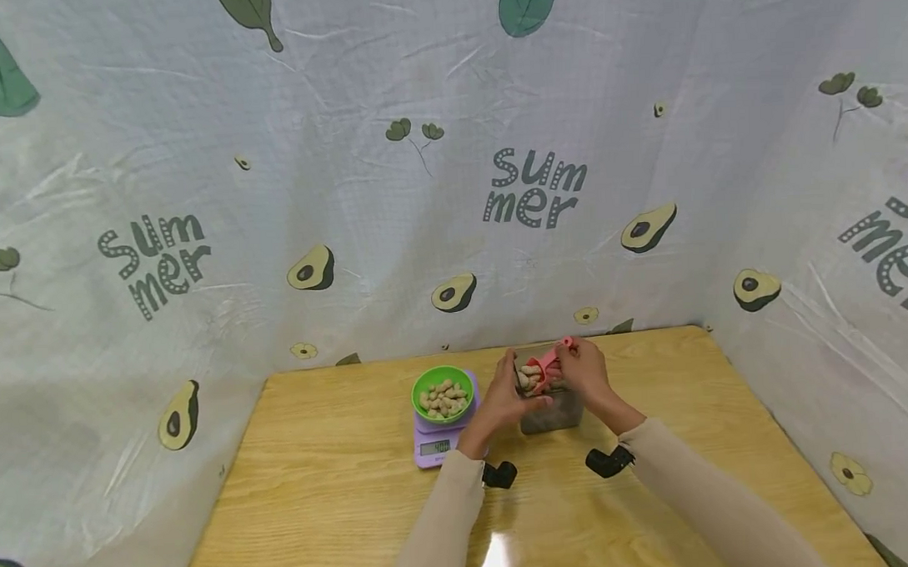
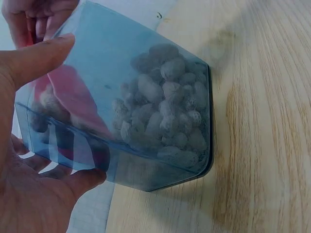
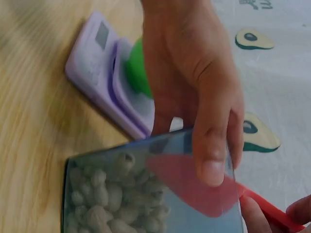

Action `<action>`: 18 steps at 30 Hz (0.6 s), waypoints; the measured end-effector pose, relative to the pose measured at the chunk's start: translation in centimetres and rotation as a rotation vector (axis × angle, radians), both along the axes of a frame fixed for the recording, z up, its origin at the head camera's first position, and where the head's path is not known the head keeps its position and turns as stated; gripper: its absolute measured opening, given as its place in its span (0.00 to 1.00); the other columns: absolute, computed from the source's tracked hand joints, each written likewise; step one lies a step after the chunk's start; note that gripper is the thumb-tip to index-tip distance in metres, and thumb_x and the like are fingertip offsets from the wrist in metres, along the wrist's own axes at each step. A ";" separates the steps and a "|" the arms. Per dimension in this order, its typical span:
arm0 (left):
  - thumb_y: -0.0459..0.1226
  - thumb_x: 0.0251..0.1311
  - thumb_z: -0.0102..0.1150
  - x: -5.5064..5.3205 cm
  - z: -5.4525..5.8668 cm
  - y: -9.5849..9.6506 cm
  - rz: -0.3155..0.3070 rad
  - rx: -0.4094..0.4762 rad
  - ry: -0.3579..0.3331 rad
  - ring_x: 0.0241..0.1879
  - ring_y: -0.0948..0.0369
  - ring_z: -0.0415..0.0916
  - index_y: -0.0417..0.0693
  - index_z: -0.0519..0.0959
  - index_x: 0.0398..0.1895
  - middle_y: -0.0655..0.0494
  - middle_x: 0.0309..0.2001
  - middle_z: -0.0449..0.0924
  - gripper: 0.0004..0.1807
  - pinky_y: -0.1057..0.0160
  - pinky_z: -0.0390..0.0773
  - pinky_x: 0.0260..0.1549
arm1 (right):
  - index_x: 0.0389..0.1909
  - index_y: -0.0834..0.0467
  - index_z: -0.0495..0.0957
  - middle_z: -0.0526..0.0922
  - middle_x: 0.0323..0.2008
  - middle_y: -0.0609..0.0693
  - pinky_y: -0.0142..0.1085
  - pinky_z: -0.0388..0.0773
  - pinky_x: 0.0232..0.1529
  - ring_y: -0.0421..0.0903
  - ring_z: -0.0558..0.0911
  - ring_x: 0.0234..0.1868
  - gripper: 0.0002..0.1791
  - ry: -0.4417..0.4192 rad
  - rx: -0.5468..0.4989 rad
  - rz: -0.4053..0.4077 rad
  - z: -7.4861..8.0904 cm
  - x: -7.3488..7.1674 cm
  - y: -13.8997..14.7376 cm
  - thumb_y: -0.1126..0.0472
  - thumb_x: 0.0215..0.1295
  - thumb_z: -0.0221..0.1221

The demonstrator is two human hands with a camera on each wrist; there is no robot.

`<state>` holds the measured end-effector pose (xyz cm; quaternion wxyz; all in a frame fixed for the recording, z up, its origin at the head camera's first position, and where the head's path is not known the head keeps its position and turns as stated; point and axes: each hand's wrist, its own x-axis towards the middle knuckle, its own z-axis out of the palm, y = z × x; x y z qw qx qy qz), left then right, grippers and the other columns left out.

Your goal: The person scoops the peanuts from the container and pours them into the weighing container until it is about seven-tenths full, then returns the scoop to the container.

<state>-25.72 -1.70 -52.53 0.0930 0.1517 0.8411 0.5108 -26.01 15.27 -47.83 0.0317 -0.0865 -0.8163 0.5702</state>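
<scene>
My left hand (image 1: 503, 405) grips the near left side of a clear bluish container (image 1: 552, 417), its thumb on the wall in the left wrist view. The container stands on the table, with unshelled peanuts (image 2: 165, 107) heaped in its lower part. A red scoop (image 1: 547, 360) is inside the container's mouth, and my right hand (image 1: 586, 371) pinches its handle. Some peanuts show at the scoop in the head view. Through the clear wall in the right wrist view, the scoop's blade (image 3: 194, 187) lies above the heap.
Left of the container, a purple kitchen scale (image 1: 428, 461) carries a green bowl (image 1: 414, 395) of peanuts. Its display shows digits too blurred to read surely. The wooden table (image 1: 318, 488) meets a printed white cloth (image 1: 377, 236) at its back and sides.
</scene>
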 end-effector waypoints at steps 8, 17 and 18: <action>0.50 0.52 0.73 0.0 0.2 -0.4 0.011 0.000 -0.004 0.76 0.44 0.50 0.49 0.40 0.80 0.45 0.79 0.42 0.62 0.42 0.61 0.69 | 0.61 0.71 0.68 0.81 0.30 0.47 0.34 0.84 0.44 0.35 0.86 0.29 0.21 -0.106 -0.355 -0.060 0.6 0.0 1.0 0.59 0.79 0.43; 0.52 0.52 0.72 0.3 0.4 -0.4 0.002 -0.017 -0.014 0.77 0.45 0.48 0.54 0.38 0.80 0.46 0.80 0.40 0.63 0.42 0.60 0.69 | 0.60 0.70 0.64 0.83 0.29 0.45 0.30 0.82 0.46 0.35 0.87 0.34 0.19 -0.146 -0.646 -0.078 0.2 0.9 2.7 0.60 0.80 0.39; 0.52 0.52 0.72 0.3 0.4 -0.3 0.000 -0.022 -0.013 0.77 0.45 0.48 0.55 0.37 0.80 0.46 0.80 0.40 0.63 0.42 0.61 0.69 | 0.58 0.68 0.66 0.83 0.29 0.45 0.30 0.82 0.47 0.35 0.87 0.34 0.17 -0.147 -0.663 -0.089 0.1 1.1 2.8 0.60 0.80 0.40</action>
